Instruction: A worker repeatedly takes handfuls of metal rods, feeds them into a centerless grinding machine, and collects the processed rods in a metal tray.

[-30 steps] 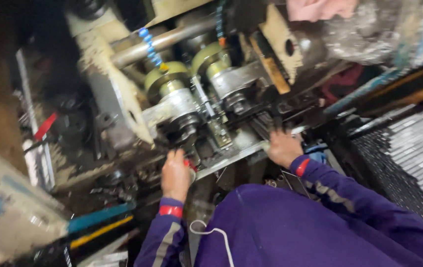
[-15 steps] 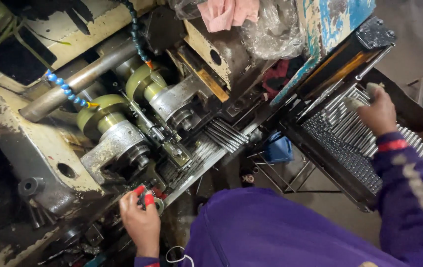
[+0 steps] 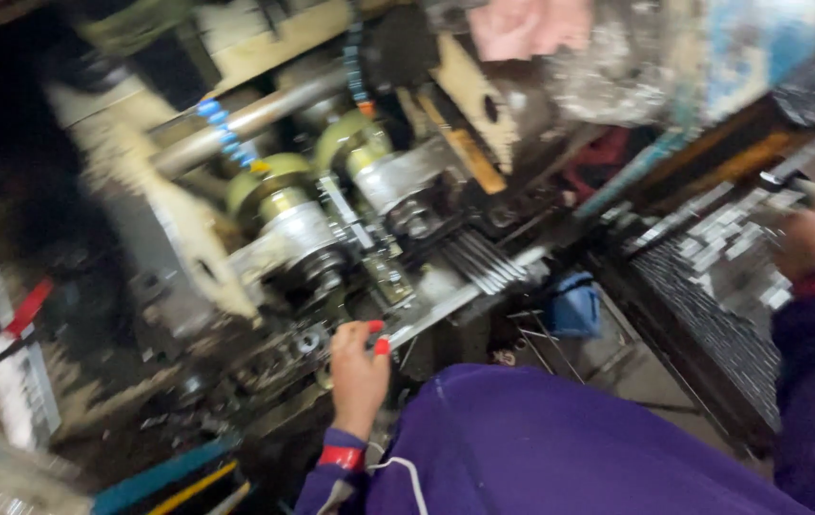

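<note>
Head view shows my left hand (image 3: 358, 370) at six o'clock, its grip closed on a red-tipped handle (image 3: 378, 344) beside the machine's rollers (image 3: 317, 250), while my right hand (image 3: 811, 236) at three o'clock rests on the tray of metal rods (image 3: 713, 286), grip too blurred to judge.

Dim workshop light, heavy motion blur throughout, deep shadows at left, smeared washed-out top edge
</note>
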